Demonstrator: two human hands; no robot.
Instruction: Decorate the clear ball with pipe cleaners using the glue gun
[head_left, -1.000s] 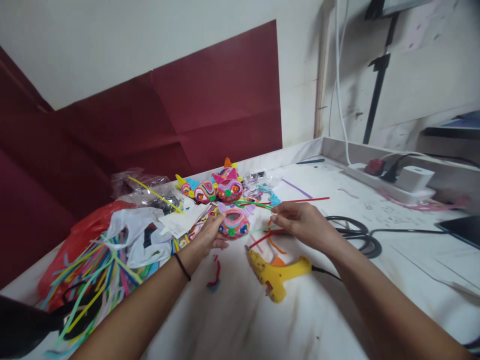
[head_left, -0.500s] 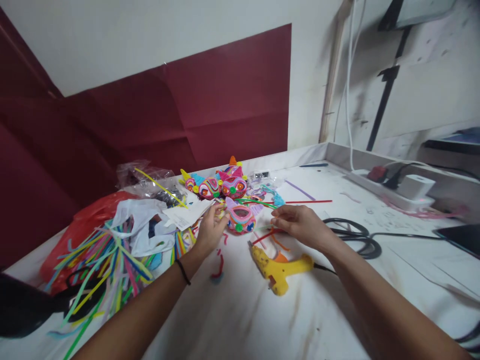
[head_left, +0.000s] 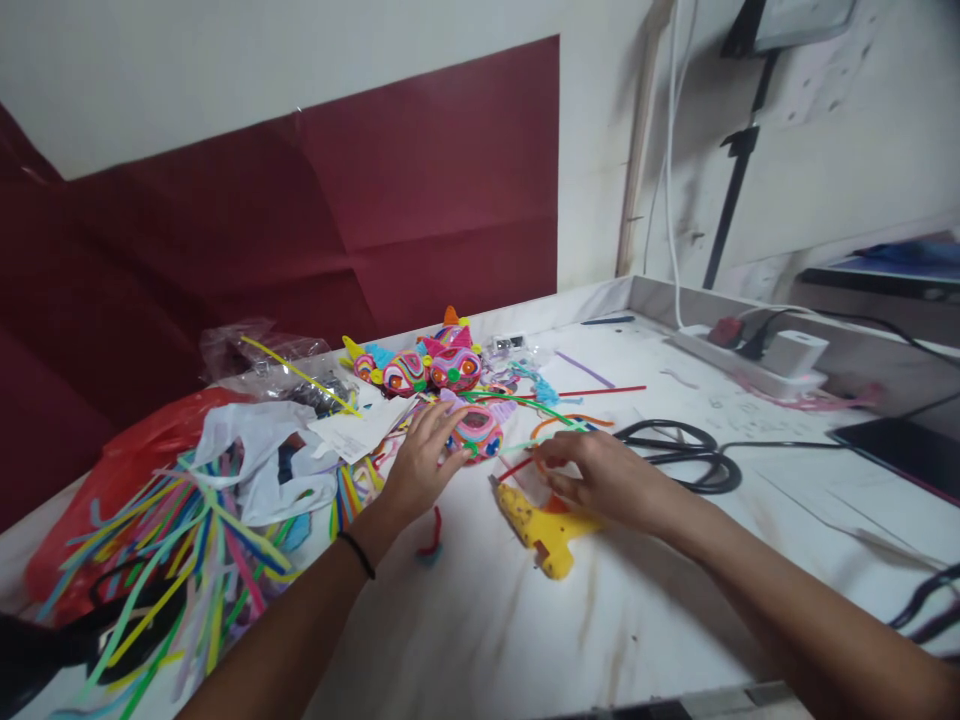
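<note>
"Which step?"
"Steadying, I'd judge: the left hand [head_left: 421,460], spread, touched the colourful ornament [head_left: 480,432], far-left of the glue gun [head_left: 529,515]."
"The right hand [head_left: 592,472]?"
"Fingertips narrowed; contents unclear. The next move likely called for steadiness."

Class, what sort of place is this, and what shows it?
Probably a craft workspace, judging by the yellow glue gun, the bundle of colourful strips and the decorated animal-like faces.

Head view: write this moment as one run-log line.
left hand: at colourful ornament; right hand: near glue gun; glue gun: on table
</note>
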